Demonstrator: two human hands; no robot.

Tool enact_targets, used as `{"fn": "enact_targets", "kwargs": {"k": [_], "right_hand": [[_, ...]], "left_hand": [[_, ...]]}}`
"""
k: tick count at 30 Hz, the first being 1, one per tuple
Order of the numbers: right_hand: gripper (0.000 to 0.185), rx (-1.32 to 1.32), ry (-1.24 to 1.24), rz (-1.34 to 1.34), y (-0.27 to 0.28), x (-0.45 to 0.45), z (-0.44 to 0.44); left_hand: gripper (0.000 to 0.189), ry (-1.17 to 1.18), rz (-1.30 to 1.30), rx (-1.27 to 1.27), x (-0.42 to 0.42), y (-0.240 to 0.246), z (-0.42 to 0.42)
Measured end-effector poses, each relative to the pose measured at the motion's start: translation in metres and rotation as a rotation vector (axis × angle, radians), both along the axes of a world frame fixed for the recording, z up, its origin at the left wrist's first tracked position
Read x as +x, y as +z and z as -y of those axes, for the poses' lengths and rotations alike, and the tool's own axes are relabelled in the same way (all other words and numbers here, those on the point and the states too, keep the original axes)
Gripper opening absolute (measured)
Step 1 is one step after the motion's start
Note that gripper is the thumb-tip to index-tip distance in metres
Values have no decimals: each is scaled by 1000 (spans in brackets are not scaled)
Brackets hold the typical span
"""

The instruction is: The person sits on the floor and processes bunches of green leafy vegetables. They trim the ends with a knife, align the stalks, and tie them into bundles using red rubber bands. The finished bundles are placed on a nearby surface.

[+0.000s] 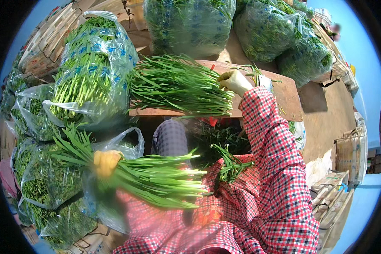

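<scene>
In the head view my left hand (106, 162), in a yellowish glove, grips a bunch of garlic chives (158, 177) around its middle. The pale stem ends point right, and the leafy tips fan out to the left. My right hand (235, 82), in a pale glove, is at the stem ends of a large pile of garlic chives (181, 85). Its fingers are curled, and whether they pinch any stems cannot be seen. That pile lies across a brown board (282, 95). Several loose chives (231, 166) rest on the red checked cloth of my lap.
An open plastic bag (92, 63) packed with chives stands left of the board. More filled bags (190, 28) stand beyond it and at the left (47, 177). Plastic crates (350, 155) line the right side. Dark green scraps (222, 138) lie below the board.
</scene>
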State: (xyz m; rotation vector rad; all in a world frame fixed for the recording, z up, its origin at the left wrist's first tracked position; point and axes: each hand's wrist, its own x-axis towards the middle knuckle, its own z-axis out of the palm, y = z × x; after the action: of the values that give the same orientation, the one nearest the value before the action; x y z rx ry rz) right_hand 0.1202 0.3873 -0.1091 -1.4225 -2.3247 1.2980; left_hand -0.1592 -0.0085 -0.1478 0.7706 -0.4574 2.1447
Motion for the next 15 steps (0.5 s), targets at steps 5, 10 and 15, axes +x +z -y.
{"fn": "enact_targets", "kwargs": {"k": [5,10,15], "right_hand": [[30,330,105,117,-11,-1,-1],[26,479,122,77,-17,10,-2],[26,638,139,240,-5,27,-7]], "left_hand": [[10,387,-122,-352,10,15,13],[21,-58,-14,34,8,23,-5],[27,2,-95,-71,8,25,-7]]}}
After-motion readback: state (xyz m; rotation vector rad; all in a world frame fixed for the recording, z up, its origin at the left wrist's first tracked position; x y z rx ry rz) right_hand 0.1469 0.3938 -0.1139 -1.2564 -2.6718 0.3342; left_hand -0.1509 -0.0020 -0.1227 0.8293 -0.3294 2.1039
